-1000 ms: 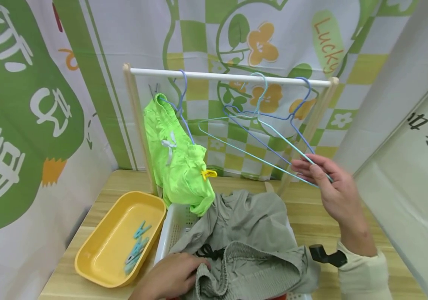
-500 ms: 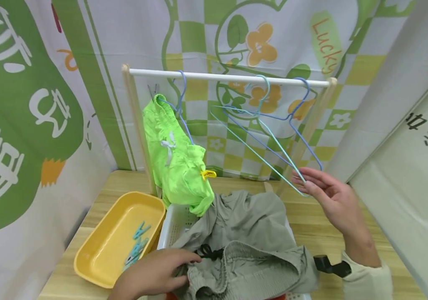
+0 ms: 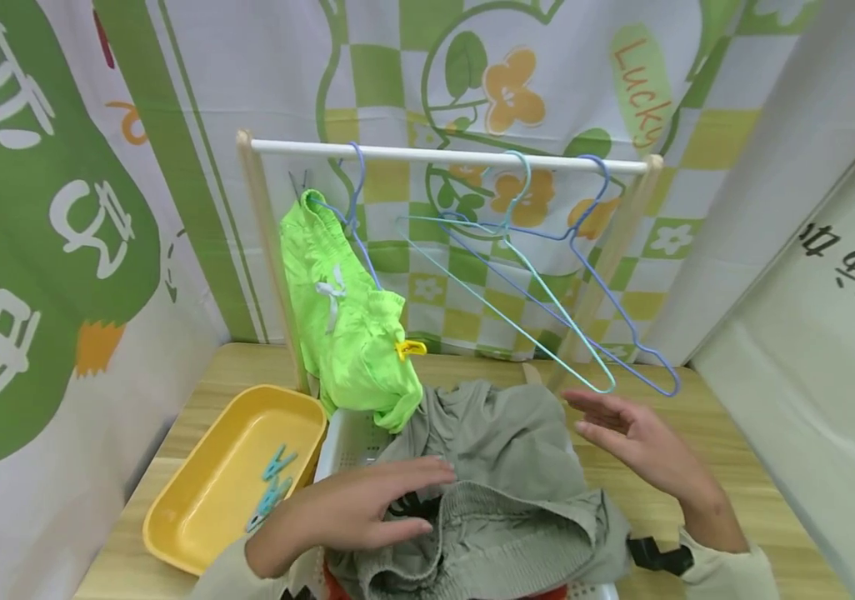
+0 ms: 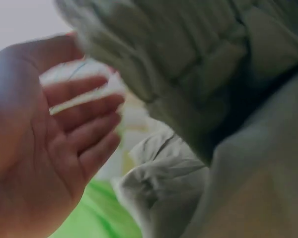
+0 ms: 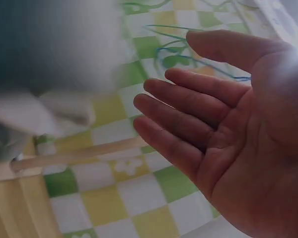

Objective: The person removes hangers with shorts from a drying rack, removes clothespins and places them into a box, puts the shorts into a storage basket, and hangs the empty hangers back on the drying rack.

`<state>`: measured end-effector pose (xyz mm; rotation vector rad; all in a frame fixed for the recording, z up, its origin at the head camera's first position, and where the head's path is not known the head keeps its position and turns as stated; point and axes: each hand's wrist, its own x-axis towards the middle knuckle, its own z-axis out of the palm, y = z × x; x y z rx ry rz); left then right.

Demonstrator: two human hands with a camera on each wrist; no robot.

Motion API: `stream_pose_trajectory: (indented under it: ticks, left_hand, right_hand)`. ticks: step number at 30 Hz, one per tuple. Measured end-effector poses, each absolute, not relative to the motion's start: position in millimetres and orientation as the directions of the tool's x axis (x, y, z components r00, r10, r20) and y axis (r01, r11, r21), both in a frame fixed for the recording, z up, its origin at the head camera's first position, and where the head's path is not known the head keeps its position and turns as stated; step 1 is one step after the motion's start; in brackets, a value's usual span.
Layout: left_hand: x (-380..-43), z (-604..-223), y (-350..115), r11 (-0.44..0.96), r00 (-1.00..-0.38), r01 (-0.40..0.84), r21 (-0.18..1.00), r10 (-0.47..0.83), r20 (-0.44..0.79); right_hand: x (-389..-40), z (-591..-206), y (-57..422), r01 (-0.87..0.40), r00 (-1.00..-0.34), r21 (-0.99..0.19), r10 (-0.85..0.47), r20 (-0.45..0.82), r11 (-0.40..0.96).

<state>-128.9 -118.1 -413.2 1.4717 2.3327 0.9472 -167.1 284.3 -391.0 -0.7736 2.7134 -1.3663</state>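
Grey-green shorts with an elastic waistband and black drawstring lie heaped over a white basket. My left hand hovers over their left part, fingers straight, holding nothing; in the left wrist view its palm shows beside the waistband. My right hand is open to the right of the shorts, just below the lower corner of a light-teal hanger. That hanger hangs bare from the white rail. A bare blue hanger hangs to its right.
Bright green shorts hang at the rail's left on another blue hanger, with a yellow clothespin on them. A yellow tub holding several teal clothespins stands left of the basket. Wooden posts support the rail.
My right hand has let go of the teal hanger and moved down; both bare hangers hang freely. My left hand has come off the grey-green shorts' waistband and now hovers above it, fingers straightened.
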Motion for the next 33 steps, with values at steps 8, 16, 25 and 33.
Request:
stream_pose_trajectory:
  ticks: [8,16,25,33]
  left_hand:
    - [-156,-413,-95,0.468,-0.535,0.772,0.431,0.844,0.043]
    - [-179,-425,-73,0.597,-0.651,0.739,0.313,0.752,0.103]
    - [-193,-434,-67,0.724,-0.752,0.652,0.224,0.656,0.07]
    - [-207,-438,-62,0.777,-0.796,0.582,0.24,0.605,-0.028]
  right_hand:
    - [-175,-416,277,-0.402,-0.864,-0.671,-0.501,0.052,0.623]
    - [-182,-429,271,-0.425,-0.849,-0.645,-0.526,0.042,0.635]
    - [-189,-435,262,-0.473,-0.828,-0.582,-0.559,0.038,0.661]
    - [-194,-435,261,-0.565,-0.783,-0.52,-0.614,0.095,0.64]
